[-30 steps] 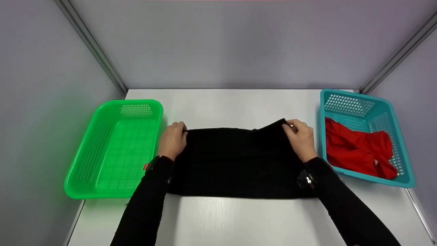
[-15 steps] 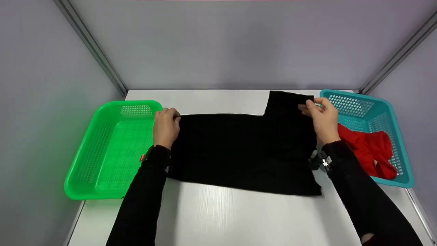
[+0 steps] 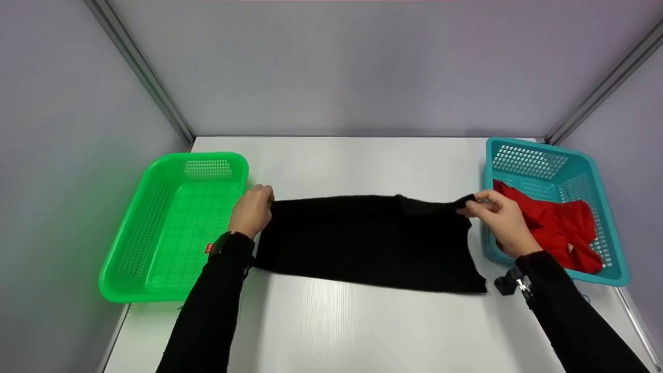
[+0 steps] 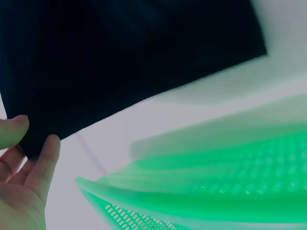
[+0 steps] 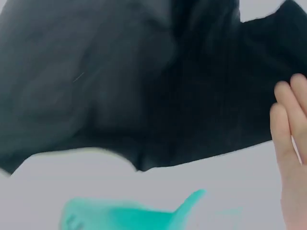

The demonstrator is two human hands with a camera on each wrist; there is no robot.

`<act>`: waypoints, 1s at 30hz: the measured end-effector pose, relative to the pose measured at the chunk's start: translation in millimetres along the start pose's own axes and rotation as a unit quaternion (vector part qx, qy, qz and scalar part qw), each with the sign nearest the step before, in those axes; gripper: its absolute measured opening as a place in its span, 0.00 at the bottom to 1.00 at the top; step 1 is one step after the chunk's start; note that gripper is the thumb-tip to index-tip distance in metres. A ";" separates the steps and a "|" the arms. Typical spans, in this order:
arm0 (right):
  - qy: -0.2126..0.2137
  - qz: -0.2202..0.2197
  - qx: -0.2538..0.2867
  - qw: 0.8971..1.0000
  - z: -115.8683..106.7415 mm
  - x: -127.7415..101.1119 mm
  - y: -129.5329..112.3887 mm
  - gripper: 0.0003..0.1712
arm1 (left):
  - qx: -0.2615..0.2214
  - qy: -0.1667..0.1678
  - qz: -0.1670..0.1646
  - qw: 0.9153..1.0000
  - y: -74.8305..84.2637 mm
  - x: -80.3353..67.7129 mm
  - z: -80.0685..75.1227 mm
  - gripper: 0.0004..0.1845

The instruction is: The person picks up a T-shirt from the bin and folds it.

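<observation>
1. Pale grey walls enclose a white table (image 3: 373,321) on three sides.
2. Across the middle of the table lies a black cloth (image 3: 362,241), spread flat, its far edge lifted slightly at both corners.
3. At the table's left edge sits a green basket (image 3: 129,243), just beside the cloth.
4. At the right edge sits a teal basket (image 3: 601,171), which holds a crumpled red cloth (image 3: 559,228).
5. A person's left hand (image 3: 252,211) grips the black cloth's far left corner, fingers curled round the fabric.
6. The right hand (image 3: 500,220) pinches the far right corner between thumb and fingertips, close in front of the teal basket.
7. Both arms wear black sleeves.
</observation>
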State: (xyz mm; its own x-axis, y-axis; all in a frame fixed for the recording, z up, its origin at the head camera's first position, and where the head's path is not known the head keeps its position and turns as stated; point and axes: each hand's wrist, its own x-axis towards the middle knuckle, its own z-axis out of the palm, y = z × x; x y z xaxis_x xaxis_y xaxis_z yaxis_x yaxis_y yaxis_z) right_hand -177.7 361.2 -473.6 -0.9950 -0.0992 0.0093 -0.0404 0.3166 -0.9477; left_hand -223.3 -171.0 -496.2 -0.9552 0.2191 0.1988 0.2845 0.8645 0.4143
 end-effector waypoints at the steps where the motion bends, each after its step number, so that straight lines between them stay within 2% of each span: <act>1: -0.018 0.003 -0.010 1.000 -3.9 -4.9 5.2 0.19 | 0.009 -0.006 0.008 1.000 -1.1 -2.0 0.8 0.06; 7: -0.074 0.025 -0.047 0.996 -17.4 -28.1 19.7 0.16 | 0.063 -0.039 0.035 0.997 -6.1 -12.6 6.6 0.09; 13: -0.147 0.025 -0.024 0.989 -20.5 -37.9 18.8 0.12 | 0.106 -0.042 0.051 0.992 -7.4 -20.7 12.0 0.09; 17: -0.205 0.044 -0.067 0.975 -21.5 -44.8 18.5 0.11 | 0.128 -0.047 0.061 0.989 -6.1 -24.6 15.9 0.09; 21: -0.252 0.063 -0.149 0.954 -20.5 -51.0 19.3 0.12 | 0.171 -0.045 0.068 0.982 -3.6 -28.5 22.1 0.06; 24: -0.262 0.057 -0.211 0.940 -14.9 -52.1 20.1 0.14 | 0.203 -0.038 0.078 0.975 0.5 -31.2 29.2 0.04; 26: -0.253 0.039 -0.244 0.936 -7.3 -51.5 21.5 0.15 | 0.198 -0.044 0.093 0.975 4.4 -33.0 35.1 0.03; 28: -0.238 0.014 -0.266 0.934 3.4 -51.3 24.6 0.12 | 0.166 -0.071 0.108 0.978 9.2 -35.6 41.6 0.07; 30: -0.222 -0.016 -0.295 0.929 16.9 -52.1 29.3 0.10 | 0.123 -0.120 0.118 0.978 13.8 -40.1 47.8 0.13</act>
State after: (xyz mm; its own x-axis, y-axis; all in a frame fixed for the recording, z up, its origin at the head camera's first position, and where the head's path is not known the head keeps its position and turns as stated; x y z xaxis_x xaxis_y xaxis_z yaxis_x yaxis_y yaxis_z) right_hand -125.5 359.7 -507.3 -0.8622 -0.4554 -0.2219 -0.2428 0.7559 -0.6080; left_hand -184.9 -146.2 -540.9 -0.8651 0.5002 0.0369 0.4997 0.8532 0.1497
